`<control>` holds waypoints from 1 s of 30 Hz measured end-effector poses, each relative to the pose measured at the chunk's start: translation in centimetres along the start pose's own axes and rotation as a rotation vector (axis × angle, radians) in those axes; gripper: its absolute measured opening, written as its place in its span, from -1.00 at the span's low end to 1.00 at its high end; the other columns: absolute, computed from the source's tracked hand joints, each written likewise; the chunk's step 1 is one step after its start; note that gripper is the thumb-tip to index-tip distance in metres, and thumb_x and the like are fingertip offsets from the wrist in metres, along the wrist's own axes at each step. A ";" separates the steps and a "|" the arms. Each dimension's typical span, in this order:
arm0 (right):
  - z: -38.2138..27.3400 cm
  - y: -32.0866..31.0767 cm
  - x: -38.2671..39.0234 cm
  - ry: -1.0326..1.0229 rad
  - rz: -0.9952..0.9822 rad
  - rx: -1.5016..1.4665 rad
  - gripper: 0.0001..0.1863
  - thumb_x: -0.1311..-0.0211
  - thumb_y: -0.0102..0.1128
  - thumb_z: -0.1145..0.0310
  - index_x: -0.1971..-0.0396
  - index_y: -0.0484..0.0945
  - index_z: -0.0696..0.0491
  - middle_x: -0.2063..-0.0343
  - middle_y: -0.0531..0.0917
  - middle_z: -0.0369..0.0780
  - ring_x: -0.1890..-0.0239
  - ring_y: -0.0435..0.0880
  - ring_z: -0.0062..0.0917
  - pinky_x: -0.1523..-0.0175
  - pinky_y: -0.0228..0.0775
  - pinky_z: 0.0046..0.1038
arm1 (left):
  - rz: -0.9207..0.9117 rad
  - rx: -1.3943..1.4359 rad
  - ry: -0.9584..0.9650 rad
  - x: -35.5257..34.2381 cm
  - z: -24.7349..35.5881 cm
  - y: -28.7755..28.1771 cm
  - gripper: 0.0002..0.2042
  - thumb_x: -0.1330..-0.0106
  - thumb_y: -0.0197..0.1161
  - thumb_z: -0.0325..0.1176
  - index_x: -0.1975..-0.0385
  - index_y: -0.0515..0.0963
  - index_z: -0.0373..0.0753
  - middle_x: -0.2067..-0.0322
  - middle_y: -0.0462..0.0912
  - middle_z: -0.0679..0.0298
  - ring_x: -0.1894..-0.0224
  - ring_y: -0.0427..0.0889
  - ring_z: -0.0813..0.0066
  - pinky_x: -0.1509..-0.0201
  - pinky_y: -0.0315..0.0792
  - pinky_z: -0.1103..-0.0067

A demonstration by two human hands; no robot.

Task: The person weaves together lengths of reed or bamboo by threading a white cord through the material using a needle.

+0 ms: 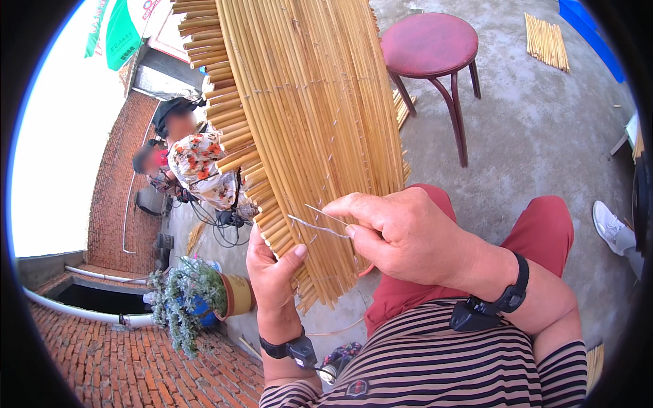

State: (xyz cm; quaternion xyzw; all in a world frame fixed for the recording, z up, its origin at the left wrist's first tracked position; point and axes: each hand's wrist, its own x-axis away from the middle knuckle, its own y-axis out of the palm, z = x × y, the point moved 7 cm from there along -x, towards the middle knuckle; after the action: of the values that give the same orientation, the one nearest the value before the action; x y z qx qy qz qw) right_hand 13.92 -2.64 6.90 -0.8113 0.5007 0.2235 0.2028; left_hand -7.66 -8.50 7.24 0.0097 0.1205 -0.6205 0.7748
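Note:
A thick panel of yellow reed stalks [309, 102] rises in front of me, crossed by rows of small pale stitches. My left hand [273, 275] grips its lower left edge, thumb on the near face and fingers behind, partly hidden. Thumb and forefinger of my right hand [418, 238] pinch a thin needle [325, 214] close to the panel's lower face. A greyish-white thread [317, 227] runs from near those fingertips to the reeds. Whether the needle's tip touches the stalks I cannot tell.
A round red stool [430, 44] stands beyond the panel to the right. Another reed bundle [546, 42] lies on the concrete farther off. At left are a potted plant [187, 302], a brick wall [122, 170] and two people [201, 163]. A white shoe [607, 226] shows at far right.

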 end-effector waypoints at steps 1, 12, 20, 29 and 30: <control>0.2 0.6 -0.3 0.013 -0.018 -0.034 -0.65 -0.19 0.12 0.56 -0.01 0.61 0.13 0.60 0.66 -0.18 0.57 0.71 -0.45 0.44 0.52 -0.42 | -0.005 0.008 0.002 0.0 -0.1 0.1 -0.39 -0.15 0.41 -0.55 -0.24 0.35 -0.40 -0.04 0.63 0.16 -0.04 0.63 0.46 -0.18 0.48 0.52; 1.3 2.7 -0.9 -0.009 -0.055 0.023 -0.63 -0.21 0.12 0.56 -0.03 0.64 0.13 0.49 0.72 -0.10 0.49 0.77 -0.39 0.39 0.60 -0.42 | 0.003 0.039 -0.001 -0.2 -0.3 0.2 -0.40 -0.16 0.41 -0.57 -0.24 0.35 -0.38 -0.04 0.62 0.16 -0.04 0.64 0.46 -0.18 0.49 0.51; 1.5 3.1 -0.9 0.003 -0.029 -0.005 -0.66 -0.22 0.17 0.57 0.00 0.66 0.12 0.44 0.74 -0.11 0.49 0.75 -0.41 0.39 0.55 -0.47 | -0.004 0.093 -0.026 0.0 -0.6 0.5 -0.39 -0.18 0.39 -0.59 -0.25 0.33 -0.37 -0.06 0.62 0.16 -0.07 0.63 0.47 -0.20 0.49 0.51; 1.3 3.1 -1.2 -0.055 -0.019 -0.033 -0.63 -0.20 0.19 0.56 -0.02 0.65 0.11 0.48 0.72 -0.10 0.50 0.74 -0.40 0.41 0.53 -0.45 | 0.000 0.096 -0.026 -0.4 -0.8 1.0 -0.40 -0.16 0.40 -0.62 -0.22 0.32 -0.33 -0.05 0.61 0.17 -0.07 0.62 0.50 -0.18 0.49 0.54; 1.2 3.1 -1.2 -0.060 -0.013 -0.038 -0.64 -0.19 0.18 0.56 -0.02 0.65 0.11 0.49 0.72 -0.10 0.51 0.74 -0.40 0.41 0.53 -0.45 | -0.001 0.094 -0.015 -0.4 -0.7 1.2 -0.40 -0.15 0.40 -0.62 -0.21 0.31 -0.32 -0.05 0.61 0.17 -0.07 0.62 0.50 -0.18 0.49 0.54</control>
State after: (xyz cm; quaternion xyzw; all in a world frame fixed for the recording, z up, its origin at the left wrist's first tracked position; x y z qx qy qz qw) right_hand 10.40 -2.40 6.23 -0.8111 0.4848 0.2559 0.2037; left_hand -6.75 -7.73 6.47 0.0414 0.0852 -0.6260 0.7740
